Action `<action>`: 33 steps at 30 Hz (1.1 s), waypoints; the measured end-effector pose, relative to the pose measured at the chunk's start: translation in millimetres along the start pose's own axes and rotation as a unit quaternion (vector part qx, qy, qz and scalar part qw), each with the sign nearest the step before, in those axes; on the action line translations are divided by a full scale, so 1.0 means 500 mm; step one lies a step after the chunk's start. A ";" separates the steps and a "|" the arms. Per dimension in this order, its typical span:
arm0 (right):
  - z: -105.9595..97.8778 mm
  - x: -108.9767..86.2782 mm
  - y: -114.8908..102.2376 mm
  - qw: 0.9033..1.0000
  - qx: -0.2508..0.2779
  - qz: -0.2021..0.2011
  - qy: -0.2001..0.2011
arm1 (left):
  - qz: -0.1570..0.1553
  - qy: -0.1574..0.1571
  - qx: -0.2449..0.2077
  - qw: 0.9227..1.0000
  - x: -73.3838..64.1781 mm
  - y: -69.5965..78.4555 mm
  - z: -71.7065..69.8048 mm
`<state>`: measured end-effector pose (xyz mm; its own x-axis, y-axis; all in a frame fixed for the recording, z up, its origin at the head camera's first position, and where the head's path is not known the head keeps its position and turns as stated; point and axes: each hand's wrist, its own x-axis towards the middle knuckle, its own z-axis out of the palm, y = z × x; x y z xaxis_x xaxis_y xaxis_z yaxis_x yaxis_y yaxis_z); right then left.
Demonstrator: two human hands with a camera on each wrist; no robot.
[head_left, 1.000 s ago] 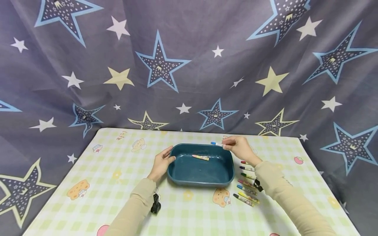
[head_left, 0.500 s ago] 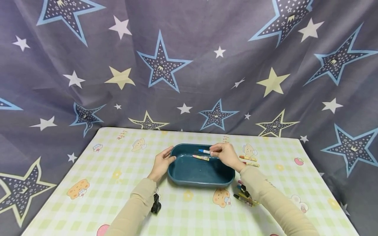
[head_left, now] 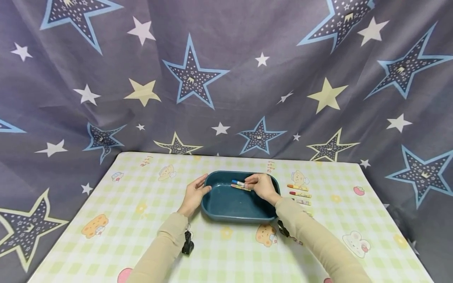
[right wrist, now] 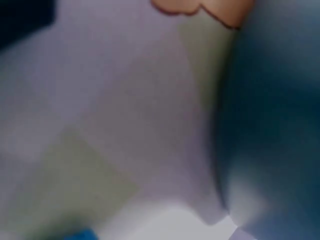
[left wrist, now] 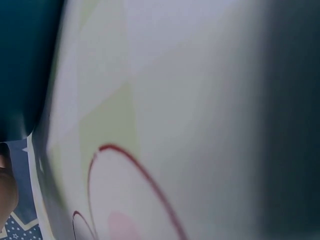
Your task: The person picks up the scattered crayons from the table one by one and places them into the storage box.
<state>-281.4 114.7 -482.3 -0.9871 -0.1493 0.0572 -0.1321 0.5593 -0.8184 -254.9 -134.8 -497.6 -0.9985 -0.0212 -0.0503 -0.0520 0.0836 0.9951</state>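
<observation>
A teal plastic basin (head_left: 238,220) stands mid-table in the head view. My left hand (head_left: 192,195) grips its left side, thumb at the rim and fingers along the outside. Inside the basin, my right hand (head_left: 262,187) pinches a blue-tipped crayon (head_left: 238,182) by its right end, low over the floor. Right alongside lies a pink-tipped crayon (head_left: 240,188), nearly parallel. The left wrist view has the basin's wall (left wrist: 25,65) at upper left and a bit of the hand (left wrist: 7,192) below it; the right wrist view shows the basin's blurred outer wall (right wrist: 275,125).
To the basin's right, an orange crayon (head_left: 297,188), a red one (head_left: 300,194) and another wrapped crayon (head_left: 302,202) lie in a column. The right sleeve (head_left: 304,224) covers most of the others. A star-patterned curtain (head_left: 226,94) hangs behind the table.
My right hand has carried the blue-tipped crayon from above the back right rim leftward and down into the basin, beside the pink-tipped one. The left hand has kept its grip.
</observation>
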 end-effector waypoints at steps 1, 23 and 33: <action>0.001 0.000 0.001 1.000 -0.005 0.001 -0.001 | -0.001 0.002 -0.001 1.000 -0.001 -0.001 0.001; 0.011 0.001 0.002 1.000 -0.029 0.011 -0.005 | -0.002 -0.009 -0.002 1.000 -0.002 -0.003 -0.006; 0.008 0.005 0.002 0.999 -0.026 0.027 -0.002 | -0.004 -0.005 -0.005 1.000 -0.003 0.001 -0.003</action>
<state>-283.7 111.6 -485.1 -0.9927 -0.1202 0.0113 -0.0826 0.6076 -0.7899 -253.6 -136.0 -496.7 -0.9981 -0.0111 -0.0602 -0.0608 0.0743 0.9954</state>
